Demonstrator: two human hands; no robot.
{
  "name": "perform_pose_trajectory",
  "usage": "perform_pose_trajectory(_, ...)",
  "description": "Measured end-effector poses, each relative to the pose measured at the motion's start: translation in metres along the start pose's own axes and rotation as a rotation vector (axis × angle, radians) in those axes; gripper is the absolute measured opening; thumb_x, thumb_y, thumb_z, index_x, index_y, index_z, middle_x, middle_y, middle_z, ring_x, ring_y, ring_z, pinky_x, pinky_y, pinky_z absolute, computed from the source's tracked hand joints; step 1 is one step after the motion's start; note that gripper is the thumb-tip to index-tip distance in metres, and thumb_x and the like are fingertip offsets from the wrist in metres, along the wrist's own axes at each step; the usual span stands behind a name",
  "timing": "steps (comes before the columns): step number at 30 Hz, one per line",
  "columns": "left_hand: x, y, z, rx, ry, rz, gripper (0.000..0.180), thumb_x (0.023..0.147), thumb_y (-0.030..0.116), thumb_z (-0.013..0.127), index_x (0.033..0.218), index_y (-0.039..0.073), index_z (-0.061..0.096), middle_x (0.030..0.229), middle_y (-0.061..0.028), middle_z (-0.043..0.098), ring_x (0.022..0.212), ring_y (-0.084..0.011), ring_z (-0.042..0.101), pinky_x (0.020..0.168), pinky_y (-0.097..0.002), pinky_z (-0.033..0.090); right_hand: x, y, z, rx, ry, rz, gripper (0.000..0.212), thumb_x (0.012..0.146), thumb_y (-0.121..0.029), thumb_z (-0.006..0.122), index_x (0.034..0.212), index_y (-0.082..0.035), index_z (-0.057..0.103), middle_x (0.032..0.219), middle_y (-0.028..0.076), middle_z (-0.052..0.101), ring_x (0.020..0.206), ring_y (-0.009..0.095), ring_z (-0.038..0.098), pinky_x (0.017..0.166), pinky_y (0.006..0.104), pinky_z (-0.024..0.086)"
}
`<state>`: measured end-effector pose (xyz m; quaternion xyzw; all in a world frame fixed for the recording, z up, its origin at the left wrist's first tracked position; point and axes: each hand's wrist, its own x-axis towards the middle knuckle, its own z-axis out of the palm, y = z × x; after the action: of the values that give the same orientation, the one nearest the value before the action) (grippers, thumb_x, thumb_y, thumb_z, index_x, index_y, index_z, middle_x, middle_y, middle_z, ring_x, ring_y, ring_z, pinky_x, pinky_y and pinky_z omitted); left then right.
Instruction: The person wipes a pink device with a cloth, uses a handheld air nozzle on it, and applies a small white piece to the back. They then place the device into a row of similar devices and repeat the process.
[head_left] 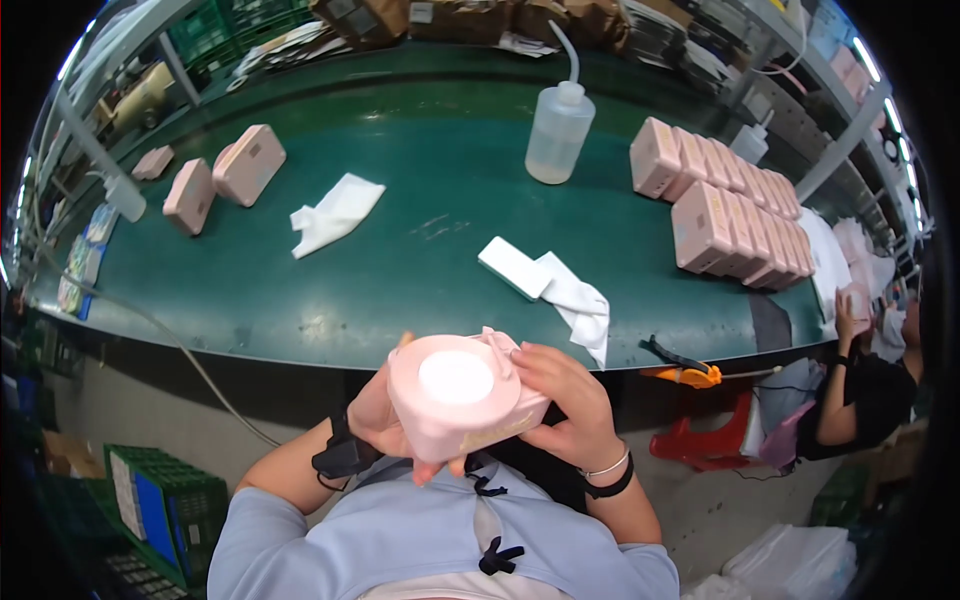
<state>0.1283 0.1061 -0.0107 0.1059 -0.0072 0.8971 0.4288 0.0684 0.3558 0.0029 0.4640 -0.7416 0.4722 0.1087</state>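
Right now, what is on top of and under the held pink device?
The pink device has a round white area and a pink cord on top. Beneath it, fingers of the left hand show; its underside is hidden from view.

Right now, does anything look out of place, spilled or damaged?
No spill or damage shows. The orange tool sits partly beyond the front edge of the green table, so it looks precarious, unless it hangs there.

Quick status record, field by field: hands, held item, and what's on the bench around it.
Left hand: cradles pink device
Right hand: grips its right side
Upper face: round white disc
Surface: green bench
Centre: white block touching white cloth
Back: upright squeeze bottle
Right: two rows of pink units
Left: second cloth, loose pink units
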Motion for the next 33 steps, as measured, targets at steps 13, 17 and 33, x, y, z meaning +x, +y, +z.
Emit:
perform_pose_trajectory(13,-0.052,0.032,-0.003,0.752,0.367,0.542,0.058,0.101,0.037,0.051,0.137,-0.008,0.043,0.096,-0.0172,0.061,0.078,-0.0269,0.065,0.067,-0.0374,0.059,-0.011,0.018,-0.024,0.731,0.551,0.827,0.046,0.098,-0.034,0.062,0.122,0.006,0.061,0.099,0.010,0.072,0.077,0.014,0.069,0.068,0.0252,0.056)
perform_pose_trajectory(17,-0.059,0.043,0.000,0.954,0.412,0.881,0.048,0.097,0.024,0.057,0.135,-0.004,0.046,0.099,-0.0116,0.058,0.086,-0.0204,0.059,0.078,-0.0347,0.054,-0.012,0.019,-0.034,0.705,0.589,0.842,0.043,0.098,-0.032,0.062,0.120,0.005,0.063,0.098,0.010,0.072,0.076,0.013,0.069,0.065,0.0229,0.056)
perform_pose_trajectory(33,-0.051,0.067,0.002,2.555,1.164,0.944,0.054,0.085,0.004,0.066,0.136,-0.002,0.049,0.127,-0.0197,0.054,0.119,-0.0354,0.051,0.105,-0.0436,0.038,0.063,0.097,-0.112,-1.001,0.426,0.780,0.044,0.088,-0.037,0.071,0.100,0.004,0.061,0.093,0.024,0.066,0.078,0.045,0.066,0.066,0.0488,0.054)
